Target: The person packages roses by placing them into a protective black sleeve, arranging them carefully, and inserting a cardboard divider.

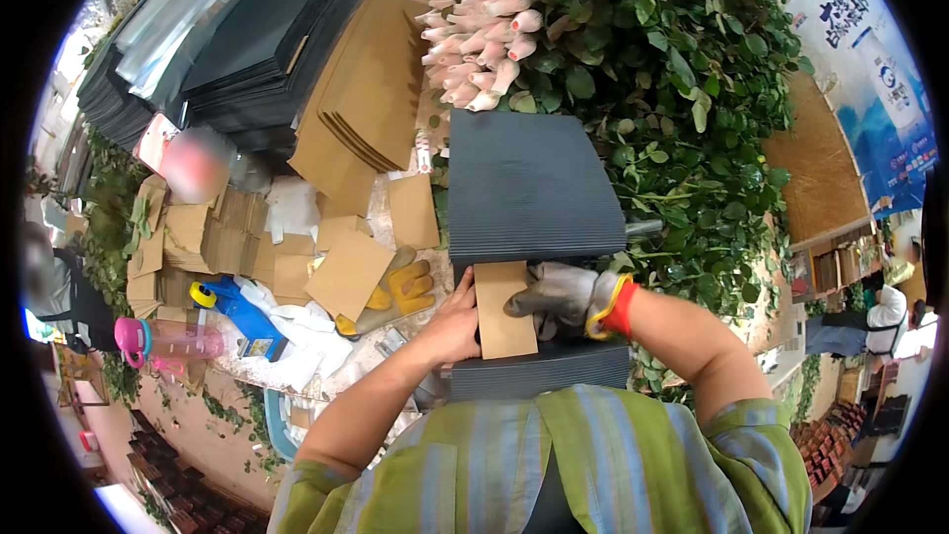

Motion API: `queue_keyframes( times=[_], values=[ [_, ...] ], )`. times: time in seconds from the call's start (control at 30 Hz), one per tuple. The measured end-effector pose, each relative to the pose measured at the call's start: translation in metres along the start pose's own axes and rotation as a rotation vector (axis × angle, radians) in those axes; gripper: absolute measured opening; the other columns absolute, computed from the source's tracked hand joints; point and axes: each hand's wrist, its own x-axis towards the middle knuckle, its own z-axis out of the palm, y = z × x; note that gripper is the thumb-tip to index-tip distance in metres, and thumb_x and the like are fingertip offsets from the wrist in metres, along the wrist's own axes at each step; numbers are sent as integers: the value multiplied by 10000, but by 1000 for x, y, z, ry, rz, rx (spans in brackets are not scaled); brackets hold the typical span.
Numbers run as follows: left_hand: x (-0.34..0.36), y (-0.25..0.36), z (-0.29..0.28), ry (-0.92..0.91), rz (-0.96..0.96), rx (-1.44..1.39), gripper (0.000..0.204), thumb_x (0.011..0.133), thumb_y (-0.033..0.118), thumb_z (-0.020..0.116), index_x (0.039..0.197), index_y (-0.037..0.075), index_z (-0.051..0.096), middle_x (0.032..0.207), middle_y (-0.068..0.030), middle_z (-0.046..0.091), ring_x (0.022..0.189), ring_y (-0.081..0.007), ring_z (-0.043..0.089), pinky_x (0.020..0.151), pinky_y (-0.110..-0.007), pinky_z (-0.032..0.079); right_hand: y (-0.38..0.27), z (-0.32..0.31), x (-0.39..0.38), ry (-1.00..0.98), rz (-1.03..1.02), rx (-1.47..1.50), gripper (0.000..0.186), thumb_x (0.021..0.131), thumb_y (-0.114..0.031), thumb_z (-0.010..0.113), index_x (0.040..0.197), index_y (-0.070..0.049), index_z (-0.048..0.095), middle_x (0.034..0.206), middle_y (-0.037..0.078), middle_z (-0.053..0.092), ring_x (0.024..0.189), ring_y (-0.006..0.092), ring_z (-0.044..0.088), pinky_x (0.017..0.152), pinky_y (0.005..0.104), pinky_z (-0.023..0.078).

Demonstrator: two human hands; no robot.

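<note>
A small brown cardboard rectangle (pixel 504 311) stands between my hands, among black corrugated sheeting. My bare left hand (pixel 453 328) lies along its left edge, fingers stretched out. My right hand (pixel 568 299), in a grey work glove with a yellow and red cuff, is curled against the cardboard's right side; its fingertips are partly hidden. Beyond the hands a black corrugated sheet (pixel 534 186) lies flat, and more black corrugated sheet (pixel 539 374) is close to my body. A yellow and grey work glove (pixel 400 289) lies left of my left hand.
Leafy stems (pixel 682 89) pile up at the far right, beside pink net-sleeved flower heads (pixel 484 30). Black sheets (pixel 257 40) and large cardboard sheets (pixel 361 89) stand back left. Cardboard pieces (pixel 227 227), a blue and yellow tape dispenser (pixel 242 316) and a pink bottle (pixel 173 341) are left.
</note>
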Motion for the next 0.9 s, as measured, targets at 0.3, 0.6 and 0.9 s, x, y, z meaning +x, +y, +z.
queue_keyframes(
  times=[0.3,0.6,0.9],
  values=[
    [-45,-12,5,515,-329,-365,266,875,125,692,1131,53,684,1228,-144,619,1194,-298,558,1002,-382,458,15,4,16,114,-171,-631,98,885,-147,583,928,-79,638,736,64,619,575,199,632,547,320,520],
    [-61,-4,39,330,-637,-1015,273,962,244,661,783,51,592,600,3,542,388,-101,422,371,-277,315,9,13,13,293,-171,-736,303,857,-249,665,828,48,614,682,133,660,566,221,683,558,349,556],
    [-24,32,-56,237,-202,-18,415,765,321,805,1025,44,640,1017,-154,654,927,-319,613,786,-408,506,31,5,27,387,-256,-782,345,861,-308,666,889,32,618,717,161,680,595,286,686,577,384,551]
  ],
)
